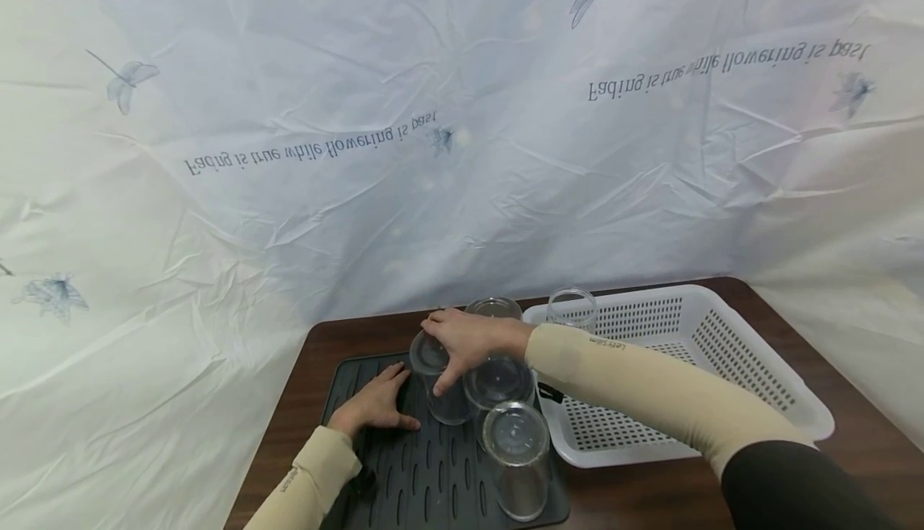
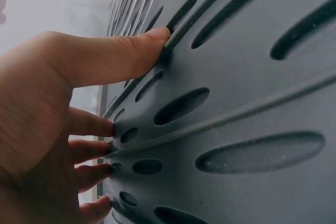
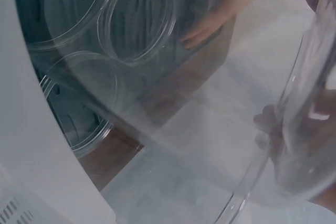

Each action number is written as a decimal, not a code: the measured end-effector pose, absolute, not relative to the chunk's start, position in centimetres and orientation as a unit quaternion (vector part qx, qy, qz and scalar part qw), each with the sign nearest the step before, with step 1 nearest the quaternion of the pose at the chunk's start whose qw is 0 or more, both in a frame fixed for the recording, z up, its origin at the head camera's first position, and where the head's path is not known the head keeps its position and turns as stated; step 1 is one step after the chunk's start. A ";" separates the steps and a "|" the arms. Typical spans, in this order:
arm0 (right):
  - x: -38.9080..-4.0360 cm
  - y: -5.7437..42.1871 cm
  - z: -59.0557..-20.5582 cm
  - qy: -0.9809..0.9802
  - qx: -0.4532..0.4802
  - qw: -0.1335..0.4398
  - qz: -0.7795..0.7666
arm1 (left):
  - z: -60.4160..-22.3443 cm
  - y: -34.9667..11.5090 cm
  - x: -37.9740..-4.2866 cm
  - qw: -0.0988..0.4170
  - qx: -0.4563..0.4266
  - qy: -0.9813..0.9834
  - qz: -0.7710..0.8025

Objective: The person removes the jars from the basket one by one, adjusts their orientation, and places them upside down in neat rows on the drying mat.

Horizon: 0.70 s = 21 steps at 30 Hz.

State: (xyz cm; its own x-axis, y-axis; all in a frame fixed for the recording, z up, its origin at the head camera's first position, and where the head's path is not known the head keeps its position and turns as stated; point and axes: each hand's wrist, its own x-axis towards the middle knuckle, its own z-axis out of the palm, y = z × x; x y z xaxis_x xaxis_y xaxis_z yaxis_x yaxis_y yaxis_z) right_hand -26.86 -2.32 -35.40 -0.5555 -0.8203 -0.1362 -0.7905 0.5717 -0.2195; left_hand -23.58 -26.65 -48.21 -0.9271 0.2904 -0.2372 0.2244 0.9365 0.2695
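Note:
My right hand (image 1: 469,341) grips a clear cup (image 1: 451,411) from above, thumb on the near side and fingers on the far side. In the right wrist view, the cup's see-through wall fills much of the picture, with my fingertips (image 3: 266,124) at its right. Close beside it on the dark grey drying mat (image 1: 426,490) stand more clear cups, among them a near one (image 1: 521,466), a middle one (image 1: 498,382) and a far one (image 1: 494,305). My left hand (image 1: 377,403) rests on the mat's left part, fingers spread, thumb (image 2: 131,56) touching the ridged surface.
A white perforated basket (image 1: 758,354) sits to the right of the mat, under my right forearm. Another clear cup (image 1: 572,305) stands in its far left corner. Both lie on a brown wooden table (image 1: 289,434). A pale printed curtain (image 1: 462,193) hangs behind the table.

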 end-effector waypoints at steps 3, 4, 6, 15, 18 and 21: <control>-26.6 -2.1 -35.0 0.880 -0.455 0.112 -0.080 | -48.2 -26.8 -23.5 0.137 0.134 0.974 0.123; -26.5 -2.0 -34.8 0.879 -0.454 0.113 -0.088 | -48.2 -26.8 -23.5 0.137 0.134 0.974 0.123; -26.4 -1.7 -34.4 0.877 -0.452 0.118 -0.109 | -48.1 -26.8 -23.5 0.136 0.134 0.974 0.123; -26.4 0.1 -33.1 0.868 -0.447 0.099 -0.194 | -48.0 -26.7 -23.4 0.139 0.130 0.973 0.128; -26.3 1.0 -32.4 0.866 -0.444 0.082 -0.217 | -48.1 -26.7 -23.4 0.137 0.131 0.973 0.130; -26.0 2.3 -31.6 0.865 -0.433 0.069 -0.245 | -48.2 -26.7 -23.3 0.132 0.130 0.974 0.131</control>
